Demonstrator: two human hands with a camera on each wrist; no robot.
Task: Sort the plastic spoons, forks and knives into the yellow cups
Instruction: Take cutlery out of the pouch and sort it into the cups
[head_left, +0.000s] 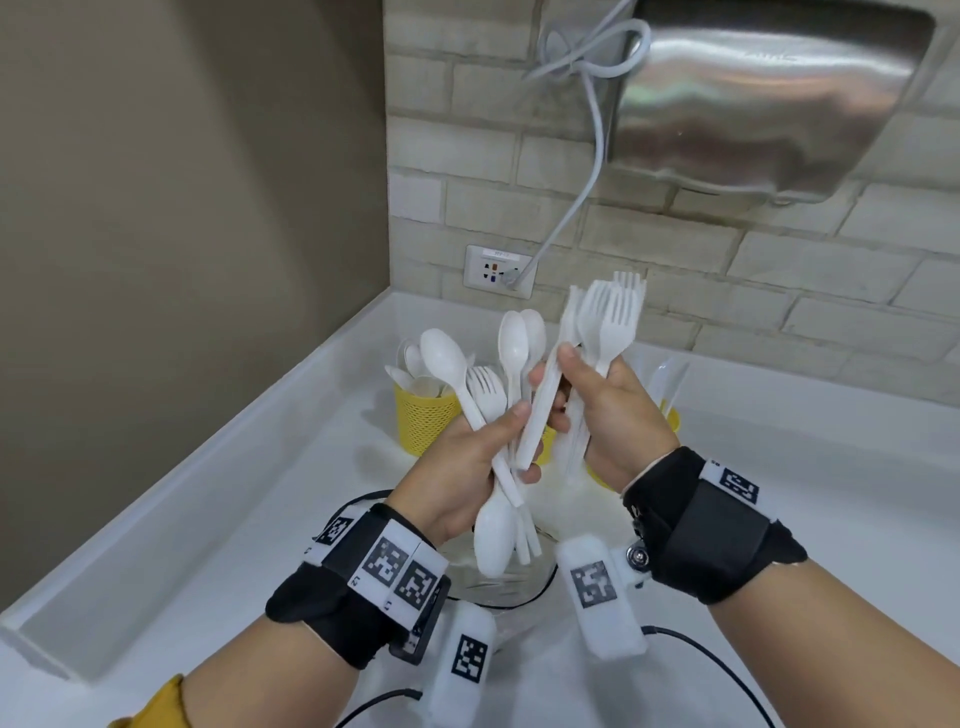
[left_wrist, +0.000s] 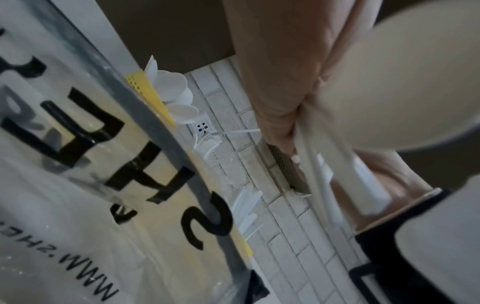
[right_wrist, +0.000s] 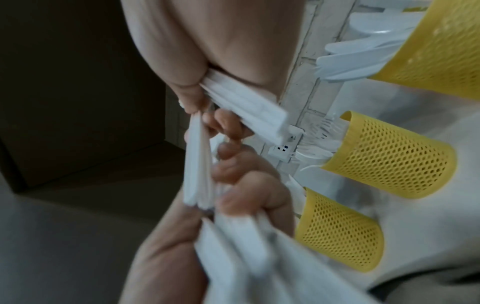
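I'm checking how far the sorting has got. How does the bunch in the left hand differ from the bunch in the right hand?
The left hand grips a mixed bunch: spoons plus at least one fork. The right hand grips forks only.

In the left bunch one spoon bowl hangs below the fist while others point up; the right bunch's visible tines all point up, fanned.

Both are white plastic, held above the counter in front of the yellow cups.

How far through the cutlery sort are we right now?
Partly done: the yellow cups already hold cutlery, spoons in the leftmost cup. In hand: the right hand grips a bunch of forks; the left hand holds a mixed bundle of spoons and a fork. Both bunches remain to be dropped in.
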